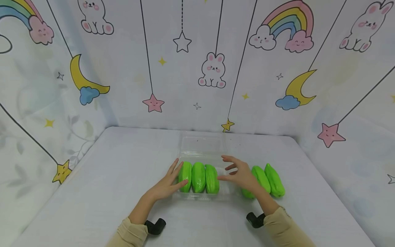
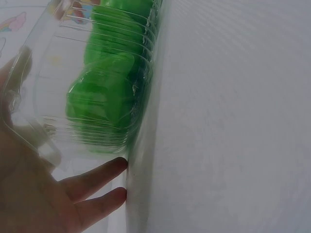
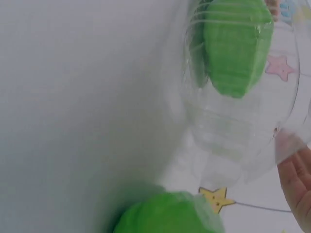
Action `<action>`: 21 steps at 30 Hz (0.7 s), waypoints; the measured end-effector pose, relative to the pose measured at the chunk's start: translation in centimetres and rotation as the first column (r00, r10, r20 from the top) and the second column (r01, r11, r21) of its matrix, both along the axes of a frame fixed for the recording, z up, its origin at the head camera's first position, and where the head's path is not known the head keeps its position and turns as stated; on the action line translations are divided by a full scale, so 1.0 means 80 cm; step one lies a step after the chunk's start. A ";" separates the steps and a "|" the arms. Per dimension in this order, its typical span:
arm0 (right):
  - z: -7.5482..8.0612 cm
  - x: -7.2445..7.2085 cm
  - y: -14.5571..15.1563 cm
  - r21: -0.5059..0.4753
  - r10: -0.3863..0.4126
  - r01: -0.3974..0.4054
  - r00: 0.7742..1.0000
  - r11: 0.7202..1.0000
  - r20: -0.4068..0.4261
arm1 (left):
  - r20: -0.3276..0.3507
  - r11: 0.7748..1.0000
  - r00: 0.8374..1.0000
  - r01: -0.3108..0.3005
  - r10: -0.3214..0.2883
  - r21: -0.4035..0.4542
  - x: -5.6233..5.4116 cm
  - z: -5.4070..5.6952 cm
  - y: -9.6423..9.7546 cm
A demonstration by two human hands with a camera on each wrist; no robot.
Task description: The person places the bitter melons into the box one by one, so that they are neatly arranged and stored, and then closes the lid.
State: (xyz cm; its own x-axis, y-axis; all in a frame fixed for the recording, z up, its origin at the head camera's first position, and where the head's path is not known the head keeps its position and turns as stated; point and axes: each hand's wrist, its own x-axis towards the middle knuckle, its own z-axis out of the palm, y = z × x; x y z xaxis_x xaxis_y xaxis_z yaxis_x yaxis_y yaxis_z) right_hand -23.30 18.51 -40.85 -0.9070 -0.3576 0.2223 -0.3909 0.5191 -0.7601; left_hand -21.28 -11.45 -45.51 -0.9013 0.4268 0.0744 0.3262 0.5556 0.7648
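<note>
A clear plastic box (image 1: 228, 188) stands on the white table with its lid (image 1: 202, 144) folded back. Inside, side by side in the left part, lie three bright green, elongated, ridged pieces (image 1: 199, 177), like toy fruit or vegetables. My left hand (image 1: 165, 186) is at the box's left end, fingers spread, thumb over the leftmost piece. In the left wrist view, two fingers (image 2: 99, 179) extend beside the box wall. Above the box's right part is my right hand (image 1: 241, 174), fingers apart and slightly bent, holding nothing, thumb tip near the rightmost piece.
More green pieces (image 1: 274, 180) lie on the table right of the box, partly hidden by my right hand and forearm. Black wrist mounts (image 1: 155, 226) show on both wrists. A patterned curtain (image 1: 185, 79) hangs behind the table and along its sides.
</note>
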 end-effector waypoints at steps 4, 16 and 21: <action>0.003 0.000 0.013 -0.034 0.008 -0.009 1.000 0.999 -0.023 | 0.000 1.000 1.000 0.001 -0.001 -0.001 0.000 0.000 0.000; 0.012 0.000 0.062 0.011 -0.053 0.054 0.995 0.998 -0.083 | 0.007 1.000 1.000 0.001 -0.001 0.002 0.001 0.002 0.001; 0.020 0.002 0.083 0.030 -0.050 0.052 0.996 0.998 -0.069 | 0.003 1.000 1.000 0.004 -0.004 0.003 0.001 0.002 0.001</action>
